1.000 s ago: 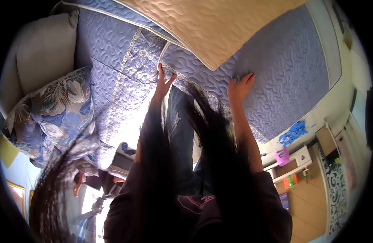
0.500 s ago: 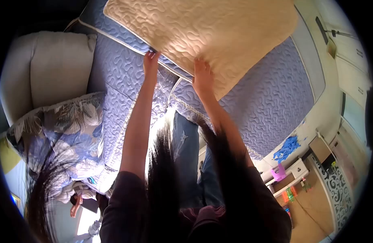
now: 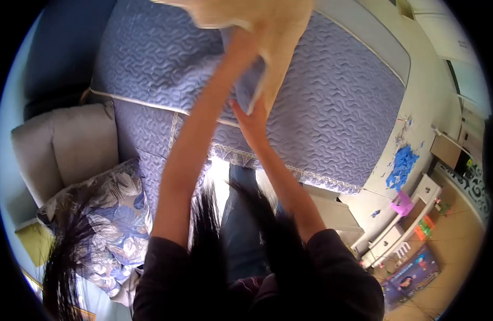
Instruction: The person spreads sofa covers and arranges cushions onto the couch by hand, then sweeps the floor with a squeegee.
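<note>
A beige quilted bed pad [image 3: 286,32], lifted and gathered, lies across the blue quilted bedspread [image 3: 332,101] at the top of the view. My left hand [image 3: 243,43] reaches far into the gathered pad and is closed on it; motion blurs the hand and the cloth hides its fingertips. Below it, my right hand [image 3: 251,122] is closed around the pad's hanging lower edge, thumb on the left side and fingers on the right. A bluish-grey underside shows between the two hands.
A grey cushioned backrest [image 3: 83,144] and a floral pillow [image 3: 112,214] are at the left. Lace trim [image 3: 321,182] edges the bedspread. To the right are blue scraps [image 3: 402,167] on the floor, a pink container [image 3: 401,203] and a white drawer unit [image 3: 385,243].
The beige pad, spread flat before, is now bunched up and moved away toward the top. My left hand has moved up and right; my right hand has shifted slightly down onto the hanging edge.
</note>
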{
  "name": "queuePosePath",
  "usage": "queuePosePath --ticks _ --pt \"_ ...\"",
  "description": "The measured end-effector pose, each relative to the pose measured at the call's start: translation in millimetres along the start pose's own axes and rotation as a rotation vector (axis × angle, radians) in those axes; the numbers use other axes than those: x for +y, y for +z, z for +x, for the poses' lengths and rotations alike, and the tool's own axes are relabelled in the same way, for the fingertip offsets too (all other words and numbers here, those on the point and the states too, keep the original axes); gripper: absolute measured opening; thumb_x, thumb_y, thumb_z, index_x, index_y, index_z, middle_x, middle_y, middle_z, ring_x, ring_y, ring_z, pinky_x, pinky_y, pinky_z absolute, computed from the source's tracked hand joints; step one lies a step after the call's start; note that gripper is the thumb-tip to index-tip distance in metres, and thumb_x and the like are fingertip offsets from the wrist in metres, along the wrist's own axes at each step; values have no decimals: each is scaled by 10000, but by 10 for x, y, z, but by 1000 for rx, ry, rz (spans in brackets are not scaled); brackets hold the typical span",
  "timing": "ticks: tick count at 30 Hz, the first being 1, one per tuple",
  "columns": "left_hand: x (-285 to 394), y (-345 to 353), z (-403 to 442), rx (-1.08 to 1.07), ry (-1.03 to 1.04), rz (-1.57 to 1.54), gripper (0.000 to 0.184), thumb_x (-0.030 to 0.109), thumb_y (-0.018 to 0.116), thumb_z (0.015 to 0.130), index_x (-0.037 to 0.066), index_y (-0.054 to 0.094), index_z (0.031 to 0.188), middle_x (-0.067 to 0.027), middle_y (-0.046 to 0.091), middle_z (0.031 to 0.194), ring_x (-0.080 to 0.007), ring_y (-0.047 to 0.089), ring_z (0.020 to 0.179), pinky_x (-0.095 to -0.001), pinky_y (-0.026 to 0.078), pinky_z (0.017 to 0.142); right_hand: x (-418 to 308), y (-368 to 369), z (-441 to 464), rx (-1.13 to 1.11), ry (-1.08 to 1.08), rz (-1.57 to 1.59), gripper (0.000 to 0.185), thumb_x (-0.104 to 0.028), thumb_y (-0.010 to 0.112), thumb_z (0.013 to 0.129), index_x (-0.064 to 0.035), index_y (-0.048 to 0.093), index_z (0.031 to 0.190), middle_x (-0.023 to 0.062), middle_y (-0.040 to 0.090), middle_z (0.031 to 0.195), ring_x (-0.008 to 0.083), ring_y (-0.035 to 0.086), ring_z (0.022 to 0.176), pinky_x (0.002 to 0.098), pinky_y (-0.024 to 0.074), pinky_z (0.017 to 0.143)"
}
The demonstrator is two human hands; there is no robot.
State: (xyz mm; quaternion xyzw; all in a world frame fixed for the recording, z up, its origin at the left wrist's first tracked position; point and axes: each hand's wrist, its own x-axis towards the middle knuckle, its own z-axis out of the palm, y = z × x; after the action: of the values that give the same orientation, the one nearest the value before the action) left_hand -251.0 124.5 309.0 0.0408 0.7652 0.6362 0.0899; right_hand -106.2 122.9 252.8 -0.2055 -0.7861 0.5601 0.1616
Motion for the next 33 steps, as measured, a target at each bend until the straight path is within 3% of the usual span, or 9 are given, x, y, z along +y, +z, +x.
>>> queuePosePath --ticks 3,4,6,12,18,22,27,30,33 --pt "536 1145 -632 -360 167 16 353 290 493 702 -18 486 874 -209 529 724 -332 510 680 -361 409 594 -13 -713 -104 73 792 911 466 -173 539 709 -16 337 1099 99 437 1003 174 428 937 280 366 740" --pt "829 1404 -969 -606 -91 23 300 256 490 692 -19 514 809 -206 535 714 -335 514 677 -375 406 591 80 -969 -180 88 884 1003 470 -176 541 707 -15 337 1099 100 435 1005 176 428 935 281 367 739" --pt "807 2119 -1669 -853 110 235 266 229 514 635 -22 539 722 -201 524 629 -327 512 589 -375 416 572 341 -1506 -394 113 955 1032 476 -181 546 703 -14 338 1098 103 431 1009 179 427 933 282 367 738" --pt "-192 3802 -3585 -1303 326 745 348 210 579 615 103 510 939 -163 442 1004 -273 427 929 -392 343 746 1445 -3098 -1354 202 1093 802 496 -197 559 691 -9 342 1095 111 419 1019 188 427 925 287 367 736" --pt "-73 3953 -3962 -1066 428 367 376 175 582 579 149 524 949 -109 343 1138 -230 307 1048 -444 233 833 2306 -4347 -2169 313 1132 381 516 -214 573 679 -4 346 1092 120 407 1029 196 427 917 292 368 733" --pt "-291 3823 -3948 -711 315 284 345 153 586 579 88 510 909 -118 459 987 -261 426 912 -371 296 805 2487 -4697 -1936 430 850 -3 530 -225 583 671 -1 348 1090 125 399 1036 202 427 911 295 368 731" --pt "-1572 3441 -3699 -226 -561 104 358 270 615 648 14 472 853 -91 512 757 -176 485 736 -279 388 659 2074 -4696 -932 275 405 -486 905 -346 690 514 13 186 1174 187 285 1136 291 365 995 344 337 805" --pt "-1698 3531 -3496 -293 -548 50 433 356 581 668 10 458 898 -85 519 779 -168 490 731 -270 391 641 1982 -4571 -583 154 581 -546 1069 -404 670 520 36 -34 1194 264 47 1230 363 119 1145 397 175 915" --pt "-1289 3768 -3144 -162 -788 -160 527 352 569 675 26 375 1040 -56 509 837 -167 482 774 -267 391 643 2095 -4658 -385 614 689 -384 941 -381 641 571 12 66 1205 228 170 1215 328 220 1118 373 219 899"
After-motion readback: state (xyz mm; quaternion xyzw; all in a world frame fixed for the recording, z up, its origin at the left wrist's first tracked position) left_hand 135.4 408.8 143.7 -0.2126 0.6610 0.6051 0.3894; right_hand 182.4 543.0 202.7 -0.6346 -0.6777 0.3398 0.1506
